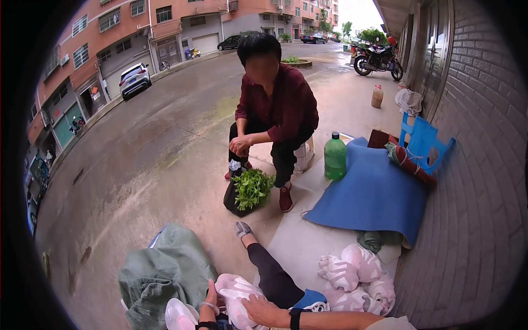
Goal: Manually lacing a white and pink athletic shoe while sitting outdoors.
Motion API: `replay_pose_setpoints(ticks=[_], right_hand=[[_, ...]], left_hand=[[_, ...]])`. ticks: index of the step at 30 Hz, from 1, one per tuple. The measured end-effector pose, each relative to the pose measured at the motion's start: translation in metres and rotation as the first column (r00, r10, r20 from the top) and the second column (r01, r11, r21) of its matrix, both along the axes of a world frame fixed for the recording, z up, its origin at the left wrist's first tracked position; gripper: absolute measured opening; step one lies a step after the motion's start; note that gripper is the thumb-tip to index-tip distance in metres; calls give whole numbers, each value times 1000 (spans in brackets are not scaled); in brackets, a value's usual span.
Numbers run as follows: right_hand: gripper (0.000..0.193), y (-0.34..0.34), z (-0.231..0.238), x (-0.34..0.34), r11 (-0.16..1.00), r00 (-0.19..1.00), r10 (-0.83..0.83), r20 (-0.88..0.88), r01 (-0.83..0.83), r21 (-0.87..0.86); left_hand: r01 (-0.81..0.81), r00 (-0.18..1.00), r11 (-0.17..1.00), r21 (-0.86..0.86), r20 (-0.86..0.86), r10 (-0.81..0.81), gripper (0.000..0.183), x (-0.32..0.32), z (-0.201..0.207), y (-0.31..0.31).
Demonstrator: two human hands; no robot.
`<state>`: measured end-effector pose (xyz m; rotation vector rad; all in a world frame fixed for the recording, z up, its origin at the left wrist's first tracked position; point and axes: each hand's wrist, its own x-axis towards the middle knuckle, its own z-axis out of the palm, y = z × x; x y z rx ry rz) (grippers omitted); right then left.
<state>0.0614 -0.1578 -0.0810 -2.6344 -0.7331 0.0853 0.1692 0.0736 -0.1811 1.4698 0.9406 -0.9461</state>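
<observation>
A pink and white shoe upper [237,286] lies across my lap at the lower middle. My right hand [260,309] rests over its right side with fingers bent against it. My left hand [210,300] grips its left edge, with part of the fingers hidden. Another pale pink upper [180,316] lies just left of my left wrist. To the right, several more pink and white uppers [352,269] are heaped on a light sheet. A grey-green cloth [165,269] is bunched at my left. My black-clad leg [272,272] stretches forward between them.
A person [280,104] in a dark red shirt sits facing me, beside leafy greens [253,188] in a black bag. A green bottle [335,157] stands near a blue mat [374,192]. A blue stool [423,144] lies by the brick wall [473,209]. A motorcycle [378,61] is parked behind.
</observation>
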Motion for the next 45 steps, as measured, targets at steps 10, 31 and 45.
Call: replay_pose_setpoints(ticks=[10, 31, 45], right_hand=[[45, -13, 9, -1, 986, 988, -75, -138, 94, 138], [49, -14, 7, -2, 981, 991, -6, -135, 32, 193], [49, -13, -20, -3, 993, 995, -94, 28, 92, 74]], left_hand=[[267, 949, 927, 264, 92, -300, 78, 34, -8, 0], [-67, 984, 940, -334, 135, 118, 61, 19, -32, 21], [-17, 865, 997, -78, 499, 53, 60, 5, 43, -25]])
